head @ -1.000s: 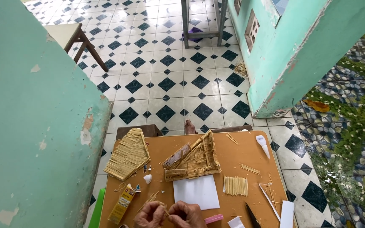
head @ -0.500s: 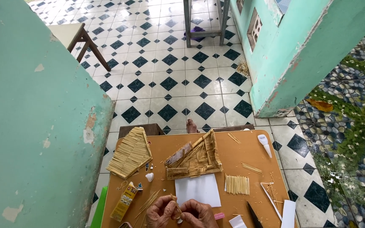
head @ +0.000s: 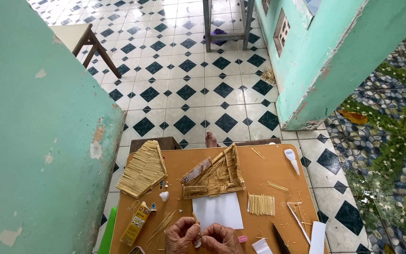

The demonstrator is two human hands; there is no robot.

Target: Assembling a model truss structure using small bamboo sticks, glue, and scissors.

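My left hand [head: 180,235] and my right hand [head: 222,240] meet at the near edge of the orange-brown table [head: 264,164], pinching a thin stick [head: 196,223] between the fingers. Just beyond them lies a white sheet of paper [head: 218,210]. Behind the paper stands a small model house frame made of sticks [head: 214,175]. A flat panel of glued sticks [head: 142,169] rests on the table's left side. A loose row of short sticks [head: 261,204] lies right of the paper.
A yellow box [head: 136,225] and scattered sticks lie at the left front. A white glue tube [head: 291,160] sits at the right back, a dark knife [head: 280,240] and paper strips [head: 316,235] at the right front. Teal walls flank the tiled floor; a stool [head: 88,42] stands far left.
The view has tipped slightly so the hands show more fully. My hands have shifted a little to the right and now hold the stick upright between them.
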